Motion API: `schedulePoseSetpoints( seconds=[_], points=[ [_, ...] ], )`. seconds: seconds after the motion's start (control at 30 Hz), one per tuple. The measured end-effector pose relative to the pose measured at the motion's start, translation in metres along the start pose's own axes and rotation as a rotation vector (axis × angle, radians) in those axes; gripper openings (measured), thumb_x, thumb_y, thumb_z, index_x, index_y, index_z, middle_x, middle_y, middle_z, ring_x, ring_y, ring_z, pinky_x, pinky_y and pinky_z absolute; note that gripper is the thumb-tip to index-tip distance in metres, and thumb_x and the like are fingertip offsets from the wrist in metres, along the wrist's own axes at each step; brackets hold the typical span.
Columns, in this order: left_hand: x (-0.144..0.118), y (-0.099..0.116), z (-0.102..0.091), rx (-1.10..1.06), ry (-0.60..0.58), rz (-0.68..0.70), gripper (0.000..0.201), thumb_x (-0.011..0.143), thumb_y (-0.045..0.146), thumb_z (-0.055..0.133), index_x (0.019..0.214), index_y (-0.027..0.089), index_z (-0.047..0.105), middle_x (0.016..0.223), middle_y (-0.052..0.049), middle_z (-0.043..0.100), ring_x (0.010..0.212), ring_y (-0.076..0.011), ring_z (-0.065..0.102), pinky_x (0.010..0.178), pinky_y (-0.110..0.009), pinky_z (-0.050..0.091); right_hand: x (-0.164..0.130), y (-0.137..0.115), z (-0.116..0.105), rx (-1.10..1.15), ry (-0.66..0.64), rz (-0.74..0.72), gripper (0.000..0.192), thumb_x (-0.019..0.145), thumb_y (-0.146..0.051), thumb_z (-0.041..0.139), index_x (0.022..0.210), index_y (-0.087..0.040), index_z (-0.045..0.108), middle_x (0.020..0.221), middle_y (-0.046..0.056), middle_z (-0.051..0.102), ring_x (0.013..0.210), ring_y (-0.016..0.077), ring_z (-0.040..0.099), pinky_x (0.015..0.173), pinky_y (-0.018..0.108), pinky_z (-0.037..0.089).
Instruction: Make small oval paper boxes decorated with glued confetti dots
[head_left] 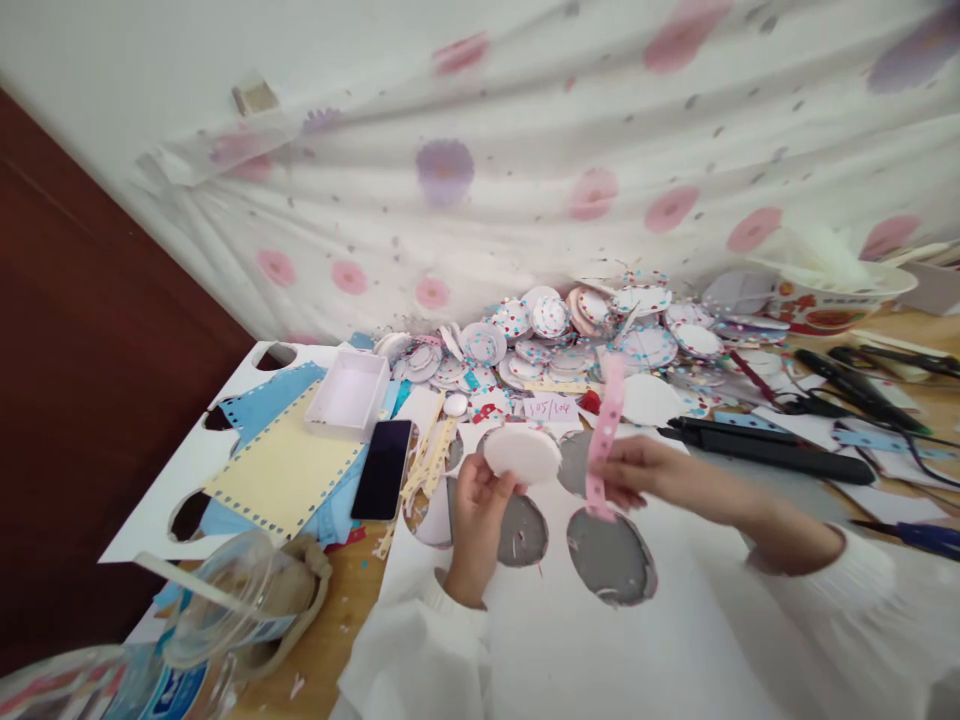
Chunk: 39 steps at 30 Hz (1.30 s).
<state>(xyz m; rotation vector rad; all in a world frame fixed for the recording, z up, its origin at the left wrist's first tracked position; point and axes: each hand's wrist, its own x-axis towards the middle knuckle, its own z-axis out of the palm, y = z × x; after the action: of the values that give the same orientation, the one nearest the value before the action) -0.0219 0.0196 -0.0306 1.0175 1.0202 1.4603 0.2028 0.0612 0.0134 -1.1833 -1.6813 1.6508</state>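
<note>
My left hand (480, 515) grips a round white disc (523, 455) by its lower edge, thumb on top. A pink paper strip (609, 420) with punched holes hangs upright from my right hand (637, 472), pinched between the fingers. Both are held above a large white sheet (570, 650) with big round cut-outs, through which a grey surface shows. The disc and the strip are apart from each other. Just behind them lies another plain white disc (651, 400).
A heap of dotted discs (551, 318) lines the curtain. A phone (381, 470), a pale box (347, 392) and yellow paper (285, 462) lie left, near a clear plastic cup (225, 590). Right are a black straightener-like tool (772, 450) and a paper bowl (832, 295).
</note>
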Motion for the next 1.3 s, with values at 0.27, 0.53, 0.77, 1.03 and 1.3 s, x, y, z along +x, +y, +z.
schedulePoseSetpoints(
  seconds=[0.27,0.53,0.77,1.03,1.3],
  points=[
    [0.0,-0.004,-0.002,0.15,-0.06,0.233,0.021,0.078,0.029,0.07,0.079,0.019,0.052,0.098,-0.007,0.069,0.097,-0.0207,0.067,0.085,-0.034,0.054,0.002,0.005,0.016,0.206,0.31,0.058,0.046,0.077,-0.053,0.067,0.108,-0.019,0.06,0.092,0.008,0.07,0.074,0.0182,0.065,0.069,0.032,0.055],
    [0.005,0.0,-0.014,0.625,-0.056,0.364,0.02,0.086,0.018,0.051,0.102,0.021,0.062,0.108,-0.01,0.066,0.104,-0.0231,0.062,0.092,-0.041,0.051,-0.031,0.017,0.051,0.642,0.241,0.109,0.045,0.071,-0.042,0.08,0.106,-0.022,0.061,0.094,0.003,0.072,0.077,0.0127,0.067,0.068,0.021,0.055],
    [0.023,0.011,-0.06,1.122,0.332,0.294,0.019,0.081,0.018,0.055,0.098,0.013,0.063,0.102,-0.017,0.057,0.106,-0.0362,0.049,0.099,-0.063,0.033,-0.034,0.067,0.06,0.348,0.334,-0.001,0.05,0.08,-0.058,0.064,0.115,-0.023,0.061,0.093,0.007,0.073,0.08,0.0221,0.069,0.071,0.035,0.059],
    [0.033,0.002,-0.078,1.279,0.349,0.211,0.009,0.079,0.018,0.055,0.081,0.015,0.063,0.082,-0.011,0.06,0.086,-0.0292,0.058,0.085,-0.045,0.047,-0.037,0.074,0.015,-0.933,0.751,-0.3,0.037,0.092,-0.033,0.038,0.109,-0.015,0.066,0.117,0.02,0.063,0.109,0.0329,0.059,0.093,0.05,0.048],
    [0.032,0.012,-0.076,1.184,0.413,0.275,0.008,0.08,0.018,0.05,0.076,0.019,0.057,0.077,-0.006,0.06,0.077,-0.024,0.06,0.076,-0.037,0.048,-0.028,0.083,-0.02,-1.066,0.704,-0.214,0.033,0.086,-0.013,0.04,0.094,-0.019,0.072,0.096,0.018,0.068,0.085,0.0336,0.064,0.075,0.047,0.051]
  ],
)
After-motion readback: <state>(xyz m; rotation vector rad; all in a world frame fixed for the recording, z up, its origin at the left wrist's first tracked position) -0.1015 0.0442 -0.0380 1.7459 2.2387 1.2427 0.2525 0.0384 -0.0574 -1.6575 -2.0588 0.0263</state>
